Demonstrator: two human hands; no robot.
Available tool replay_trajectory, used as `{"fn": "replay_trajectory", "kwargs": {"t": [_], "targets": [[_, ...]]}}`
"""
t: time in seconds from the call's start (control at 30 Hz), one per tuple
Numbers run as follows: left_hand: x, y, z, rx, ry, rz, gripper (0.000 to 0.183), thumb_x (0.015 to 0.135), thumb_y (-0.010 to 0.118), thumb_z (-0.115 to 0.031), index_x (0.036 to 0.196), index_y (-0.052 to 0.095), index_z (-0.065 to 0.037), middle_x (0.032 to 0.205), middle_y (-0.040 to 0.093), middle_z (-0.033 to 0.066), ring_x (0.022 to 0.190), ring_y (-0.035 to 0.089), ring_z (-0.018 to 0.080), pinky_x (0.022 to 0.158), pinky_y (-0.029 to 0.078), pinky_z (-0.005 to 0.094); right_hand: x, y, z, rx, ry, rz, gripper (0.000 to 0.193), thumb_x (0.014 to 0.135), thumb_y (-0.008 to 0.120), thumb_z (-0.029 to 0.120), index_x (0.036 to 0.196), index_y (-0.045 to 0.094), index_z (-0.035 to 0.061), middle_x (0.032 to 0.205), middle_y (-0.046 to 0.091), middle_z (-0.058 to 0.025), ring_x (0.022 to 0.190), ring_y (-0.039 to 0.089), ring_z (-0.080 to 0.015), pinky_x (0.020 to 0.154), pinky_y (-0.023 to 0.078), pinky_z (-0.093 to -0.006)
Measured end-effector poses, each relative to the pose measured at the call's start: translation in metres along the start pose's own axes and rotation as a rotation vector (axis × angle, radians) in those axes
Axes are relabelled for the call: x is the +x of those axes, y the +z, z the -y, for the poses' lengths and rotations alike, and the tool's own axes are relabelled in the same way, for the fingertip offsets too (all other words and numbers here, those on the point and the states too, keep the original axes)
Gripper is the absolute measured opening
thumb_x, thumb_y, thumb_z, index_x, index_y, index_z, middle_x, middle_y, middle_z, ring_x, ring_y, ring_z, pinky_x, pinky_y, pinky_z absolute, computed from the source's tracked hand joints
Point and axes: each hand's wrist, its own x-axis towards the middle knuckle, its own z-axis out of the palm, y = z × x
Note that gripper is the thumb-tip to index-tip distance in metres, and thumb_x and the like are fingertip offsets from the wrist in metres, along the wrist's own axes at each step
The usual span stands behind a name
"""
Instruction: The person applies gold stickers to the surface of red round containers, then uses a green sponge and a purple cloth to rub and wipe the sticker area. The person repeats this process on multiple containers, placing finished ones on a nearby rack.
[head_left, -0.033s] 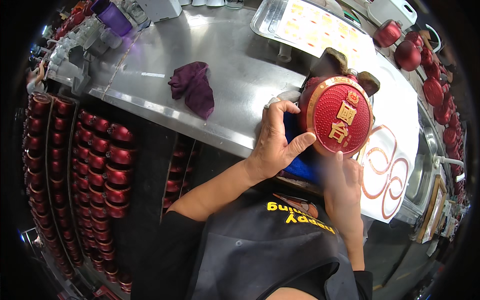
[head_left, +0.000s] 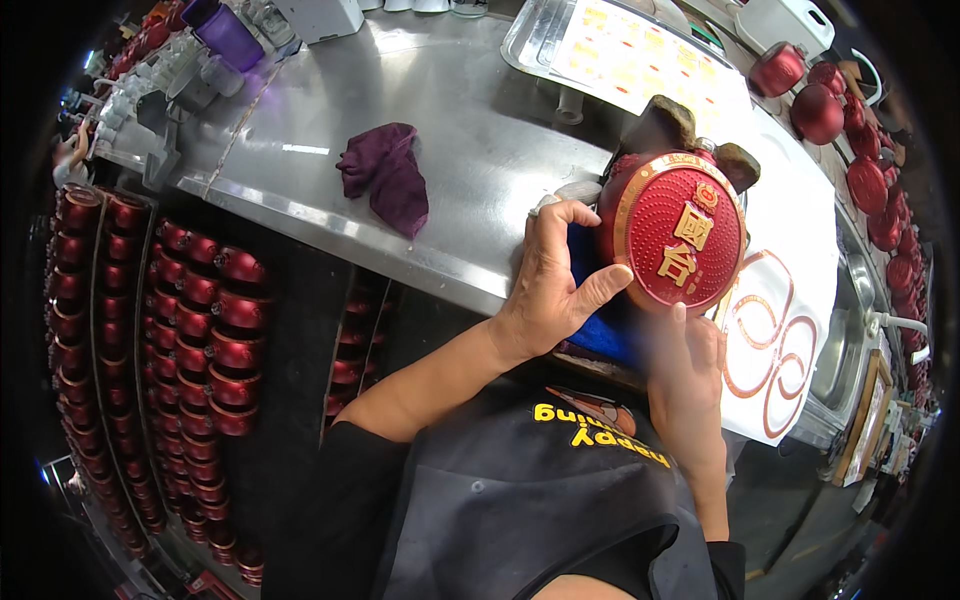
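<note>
A round, flat-faced red bottle (head_left: 655, 225) with raised gold characters, a dotted face and a gold band round its side lies face up, its neck pointing away from me. Dark padded blocks (head_left: 665, 124) flank the neck, and blue cloth (head_left: 610, 338) shows beneath. My left hand (head_left: 550, 285) closes on the bottle's left side, index finger bent against it and thumb at the near-left rim. At the near rim my right hand (head_left: 690, 350) presses a fingertip to the bottle; its other fingers are curled, partly blurred and hidden.
A purple cloth (head_left: 388, 180) lies on the steel table (head_left: 470, 130). Right of the bottle is a white sheet with red-gold ring strips (head_left: 770, 345); behind it, a metal tray (head_left: 532, 42) holds a printed sheet (head_left: 640, 60). Red bottles fill racks (head_left: 200, 300) at left and stand far right (head_left: 817, 112).
</note>
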Motion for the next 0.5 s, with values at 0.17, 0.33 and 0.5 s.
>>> {"fn": "replay_trajectory", "kwargs": {"t": [0.17, 0.33, 0.5], "targets": [[0.0006, 0.0061, 0.0013, -0.024, -0.035, -0.060, 0.071, 0.092, 0.075, -0.052, 0.126, 0.042, 0.001, 0.121, 0.050, 0.0190, 0.115, 0.048, 0.0327, 0.103, 0.039, 0.0440, 0.0000, 0.0007, 0.0014, -0.014, 0.011, 0.003, 0.081, 0.078, 0.062, -0.013, 0.156, 0.043, 0.0013, 0.119, 0.054, -0.0215, 0.114, 0.053, -0.0419, 0.099, 0.046, -0.0523], [0.0037, 0.0073, 0.0006, 0.018, -0.034, -0.077, 0.074, 0.090, 0.077, -0.054, 0.126, 0.042, 0.001, 0.119, 0.051, 0.0193, 0.112, 0.050, 0.0342, 0.101, 0.040, 0.0455, 0.0003, -0.0002, 0.0027, -0.031, 0.017, 0.009, 0.081, 0.079, 0.062, -0.013, 0.156, 0.043, 0.0012, 0.119, 0.054, -0.0216, 0.114, 0.053, -0.0422, 0.100, 0.046, -0.0522], [0.0033, 0.0058, 0.0001, 0.093, 0.017, -0.076, 0.075, 0.090, 0.076, -0.054, 0.126, 0.042, 0.001, 0.120, 0.051, 0.0201, 0.113, 0.050, 0.0350, 0.101, 0.040, 0.0468, 0.0006, -0.0011, 0.0028, -0.039, 0.012, 0.016, 0.081, 0.079, 0.061, -0.013, 0.156, 0.043, 0.0013, 0.119, 0.054, -0.0217, 0.114, 0.054, -0.0416, 0.100, 0.047, -0.0517]]}}
